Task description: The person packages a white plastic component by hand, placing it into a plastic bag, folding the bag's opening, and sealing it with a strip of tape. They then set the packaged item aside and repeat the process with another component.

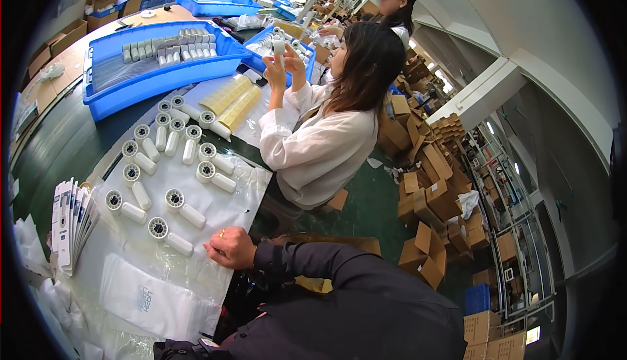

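My right hand [232,249] rests knuckles-up at the near edge of the plastic-covered table [222,229], with a ring on one finger. Its fingers are curled under, so anything in them is hidden. Beside it lies what looks like a small white handheld fan [178,242], with a round vented head and a cylinder handle. Several more such fans [134,208] are spread over the sheet beyond. A flat stack of white plastic bags [147,301] lies on the near side. Of my left arm only a dark sleeve [189,350] shows at the lower edge; the hand is out of sight.
White printed sleeves or cartons [68,226] stand fanned at the left edge. A blue crate [104,102] at the back holds rows of wrapped white pieces. A co-worker [326,138] handles a white piece beside yellowish strips [235,102]. Cardboard boxes [421,252] litter the floor right.
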### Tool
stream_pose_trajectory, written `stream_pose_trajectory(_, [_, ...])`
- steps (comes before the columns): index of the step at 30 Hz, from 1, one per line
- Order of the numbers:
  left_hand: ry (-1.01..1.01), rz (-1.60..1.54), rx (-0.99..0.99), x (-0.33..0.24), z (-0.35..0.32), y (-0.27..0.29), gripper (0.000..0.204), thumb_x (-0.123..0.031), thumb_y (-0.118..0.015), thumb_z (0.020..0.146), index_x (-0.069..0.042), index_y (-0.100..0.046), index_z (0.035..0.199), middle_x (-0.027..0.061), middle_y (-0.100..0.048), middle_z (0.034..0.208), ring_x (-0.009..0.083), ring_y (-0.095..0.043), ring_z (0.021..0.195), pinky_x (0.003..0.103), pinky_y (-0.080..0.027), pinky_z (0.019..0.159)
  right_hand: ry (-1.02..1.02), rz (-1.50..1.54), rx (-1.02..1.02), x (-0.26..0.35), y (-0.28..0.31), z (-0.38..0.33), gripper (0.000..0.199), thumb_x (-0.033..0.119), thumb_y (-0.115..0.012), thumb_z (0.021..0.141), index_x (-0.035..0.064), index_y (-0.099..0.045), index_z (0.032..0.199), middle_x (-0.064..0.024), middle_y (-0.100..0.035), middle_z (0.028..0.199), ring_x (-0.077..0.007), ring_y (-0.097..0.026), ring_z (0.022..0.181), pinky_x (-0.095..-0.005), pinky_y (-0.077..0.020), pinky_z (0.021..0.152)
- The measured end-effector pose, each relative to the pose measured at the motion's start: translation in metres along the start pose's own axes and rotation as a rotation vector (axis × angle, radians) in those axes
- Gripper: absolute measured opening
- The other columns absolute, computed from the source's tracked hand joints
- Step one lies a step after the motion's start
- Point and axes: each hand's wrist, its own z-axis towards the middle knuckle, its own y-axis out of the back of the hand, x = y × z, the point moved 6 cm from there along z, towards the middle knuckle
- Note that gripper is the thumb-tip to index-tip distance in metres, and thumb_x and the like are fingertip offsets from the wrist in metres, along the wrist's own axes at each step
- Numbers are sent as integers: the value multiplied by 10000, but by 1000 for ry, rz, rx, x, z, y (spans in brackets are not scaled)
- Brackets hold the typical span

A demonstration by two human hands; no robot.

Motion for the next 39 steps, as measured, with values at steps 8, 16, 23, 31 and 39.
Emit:
stream_pose_trajectory(8, [-5,-6,-2,0,-1,3,356,-206,-619,1074,-21,-640,1378,104,-670,1289,252,-696,1058,408,-591,923,-1,-3,4,0,1,0,368,75,-757,923,70,-499,661,-100,-490,584,-329,-537,522,-457,-432,526])
stream_pose_trajectory(16, [-6,-11,-3,0,0,5,356,-200,-620,1073,-19,-638,1379,103,-669,1289,251,-695,1059,406,-591,923,-3,-9,21,-1,0,0,356,76,-755,926,69,-509,670,-101,-498,590,-329,-540,527,-453,-439,533])
stream_pose_trajectory(23, [-11,-11,3,-1,3,6,356,-195,-621,1072,-18,-636,1380,103,-667,1289,250,-694,1060,403,-590,923,-1,-2,7,0,-1,-1,368,76,-753,929,68,-498,664,-105,-487,585,-331,-536,522,-457,-440,526])
stream_pose_trajectory(31, [-14,-18,9,0,7,8,356,-189,-622,1070,-16,-634,1381,102,-666,1289,249,-693,1061,401,-590,923,3,-27,21,-1,0,0,391,77,-750,932,66,-478,652,-109,-476,579,-333,-535,520,-460,-439,523])
stream_pose_trajectory(39, [-20,-29,0,1,7,7,356,-182,-622,1068,-14,-632,1382,102,-664,1289,248,-692,1062,398,-590,923,-5,-28,22,-3,-1,-3,380,79,-750,934,66,-491,656,-109,-487,584,-334,-540,522,-460,-440,524])
